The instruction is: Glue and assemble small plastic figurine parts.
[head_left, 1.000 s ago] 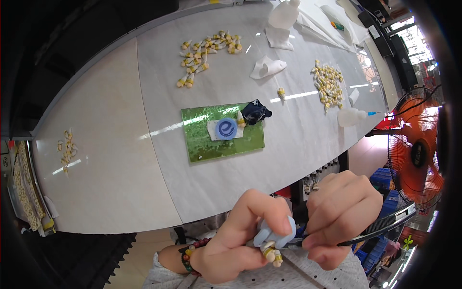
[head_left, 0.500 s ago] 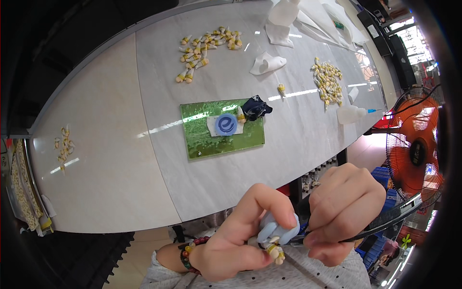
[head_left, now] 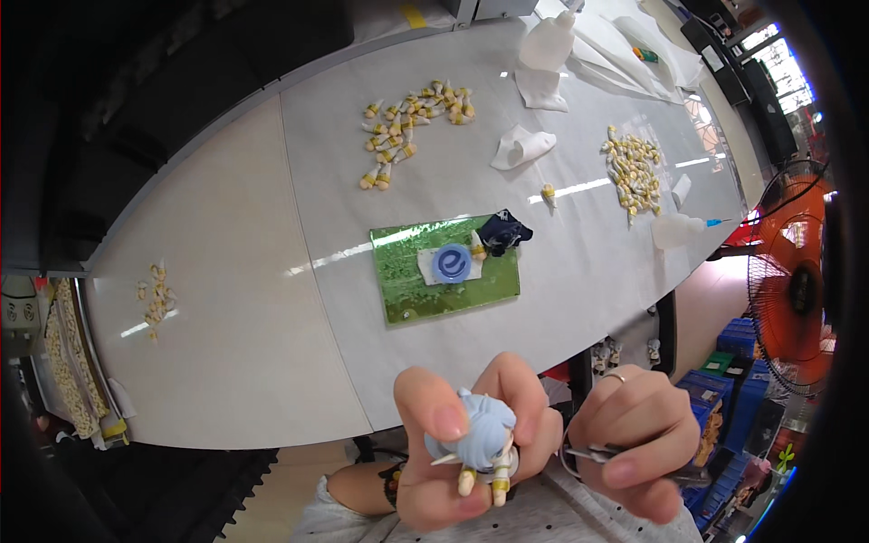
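My left hand (head_left: 528, 407) grips a small doll figurine (head_left: 480, 439) with light-blue hair, a white and gold body and little pale feet. The thumb presses on its hair, and the feet hang down below it. Close by on the right, my right hand (head_left: 638, 421) is closed around a slim grey metal tool (head_left: 602, 452). Its kind is hard to make out, since the fingers hide much of it. The tool's thin end points towards the figurine, with a small gap between them.
A green board (head_left: 398, 294) on the table (head_left: 244, 362) carries a blue round dish (head_left: 451, 263) and a dark crumpled cloth (head_left: 505, 233). Farther off lie small gold-and-white parts (head_left: 634, 172), crumpled tissue (head_left: 525, 147) and a needle-tipped bottle (head_left: 674, 231). An orange fan (head_left: 801, 281) stands right.
The figurine has been raised and turned in my left hand, moving slightly left. My right hand has moved down a little, away from the figurine. The view has shifted, so the table appears lower.
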Demonstrator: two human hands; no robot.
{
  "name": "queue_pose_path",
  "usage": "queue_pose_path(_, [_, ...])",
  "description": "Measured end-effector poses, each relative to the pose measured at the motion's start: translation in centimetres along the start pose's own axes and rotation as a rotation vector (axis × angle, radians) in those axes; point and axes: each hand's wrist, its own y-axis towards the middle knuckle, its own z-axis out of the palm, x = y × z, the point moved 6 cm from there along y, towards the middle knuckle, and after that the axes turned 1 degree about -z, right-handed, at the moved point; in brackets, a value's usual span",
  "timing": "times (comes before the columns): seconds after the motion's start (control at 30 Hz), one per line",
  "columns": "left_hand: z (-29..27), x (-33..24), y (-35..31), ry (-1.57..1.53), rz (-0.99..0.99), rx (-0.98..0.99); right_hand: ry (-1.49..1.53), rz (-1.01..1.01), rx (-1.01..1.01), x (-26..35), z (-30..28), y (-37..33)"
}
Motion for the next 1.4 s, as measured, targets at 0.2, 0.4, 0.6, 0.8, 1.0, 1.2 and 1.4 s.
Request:
queue_pose_path(0.2, [-0.4, 0.3, -0.9, -0.064, 0.092, -0.099, -0.095, 0.098, 0.203, -0.5, 0.9, 0.3])
queue_pose_path(0.4, [-0.9, 0.4, -0.8, 0.072, 0.047, -0.073, -0.371, -0.054, 0.25, 0.4, 2.1, -0.5])
queue_pose_path(0.6, [-0.6, 0.2, -0.7, 0.095, 0.005, -0.053, -0.546, -0.443, 0.171, 2.0, 2.9, -0.2])
queue_pose_path(0.8, [-0.6, 0.4, -1.1, 0.125, -0.03, -0.112, -0.557, -0.46, 0.247, 2.4, 3.3, 0.3])
queue_pose_path(1.0, [-0.1, 0.9, -0.9, 0.171, -0.071, -0.161, -0.485, -0.444, 0.573, 1.8, 4.8, -0.9])
queue_pose_path(1.2, [-0.8, 0.9, -1.2, 0.148, -0.049, -0.15, -0.68, -0.445, 0.331, 2.6, 3.9, 0.5])
queue_pose_path(1.4, [-0.6, 1.1, -1.1, 0.141, -0.059, -0.149, -0.64, -0.337, 0.325, 2.4, 3.1, 0.0])
